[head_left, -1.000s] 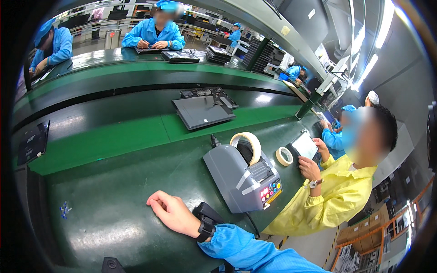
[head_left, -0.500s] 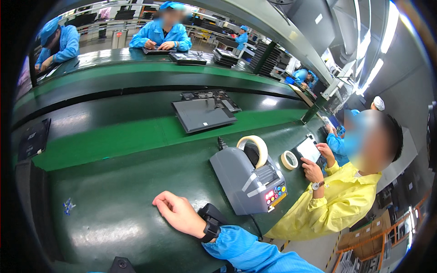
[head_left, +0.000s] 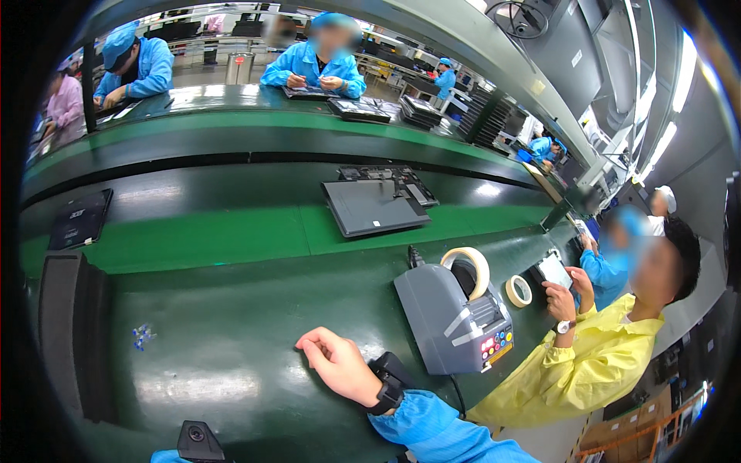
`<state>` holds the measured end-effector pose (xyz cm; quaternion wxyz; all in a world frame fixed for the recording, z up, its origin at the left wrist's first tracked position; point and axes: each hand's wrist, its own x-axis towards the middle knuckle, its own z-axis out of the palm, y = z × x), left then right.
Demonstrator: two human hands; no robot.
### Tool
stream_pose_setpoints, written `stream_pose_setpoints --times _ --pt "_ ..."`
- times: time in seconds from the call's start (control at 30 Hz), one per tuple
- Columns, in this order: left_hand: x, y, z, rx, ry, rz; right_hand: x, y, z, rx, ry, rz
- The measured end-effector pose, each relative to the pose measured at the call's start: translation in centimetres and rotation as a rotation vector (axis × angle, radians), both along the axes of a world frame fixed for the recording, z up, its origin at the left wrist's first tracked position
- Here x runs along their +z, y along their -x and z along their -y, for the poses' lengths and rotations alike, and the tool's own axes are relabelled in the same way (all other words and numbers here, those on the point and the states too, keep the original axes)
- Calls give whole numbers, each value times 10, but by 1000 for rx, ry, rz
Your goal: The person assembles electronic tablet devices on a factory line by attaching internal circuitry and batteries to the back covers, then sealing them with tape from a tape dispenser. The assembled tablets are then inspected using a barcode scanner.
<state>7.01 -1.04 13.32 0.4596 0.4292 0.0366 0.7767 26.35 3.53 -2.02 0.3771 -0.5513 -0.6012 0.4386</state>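
Loosely curled and holding nothing, my right hand (head_left: 337, 364) rests knuckles-up on the dark green glossy worktop (head_left: 231, 363), fingers bent under but closed on no object. A black wrist strap (head_left: 390, 383) sits at the cuff of my blue sleeve (head_left: 432, 420). My left hand does not show in the head view, so its state is unknown to me.

Nearest thing to my hand is the grey box-shaped tape dispenser (head_left: 455, 320) with coloured buttons on its front, standing just to the right of my wrist, apart from it. A cream roll of tape (head_left: 467, 272) sits on its top, and a second, smaller cream tape ring (head_left: 519, 291) lies on the worktop beyond it. A tiny cluster of small blue bits (head_left: 141, 336) lies well apart on my left. Further out on the bright green belt (head_left: 216, 239) sits a flat dark grey panel (head_left: 374, 207).

To my judgement, the risk lies with the dispenser's black cable (head_left: 457, 393), which runs down right beside my wrist: a careless sweep of my forearm could snag it and drag the dispenser. A person in a yellow coat (head_left: 594, 366) works close on the right, so a wide elbow could bump them.
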Motion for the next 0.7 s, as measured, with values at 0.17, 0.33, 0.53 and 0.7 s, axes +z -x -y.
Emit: stream_pose_setpoints --times 0.17,0.33,0.53,0.7 --pt "8 6 2 8 -2 9 -3 1 1 -14 -36 -32" --pt "19 12 3 0 -4 11 -1 4 1 -14 -30 -39" --pt "28 12 3 -23 7 16 2 2 1 7 -7 -6" --pt "35 7 -6 -69 11 15 2 0 -1 -14 -34 -8"
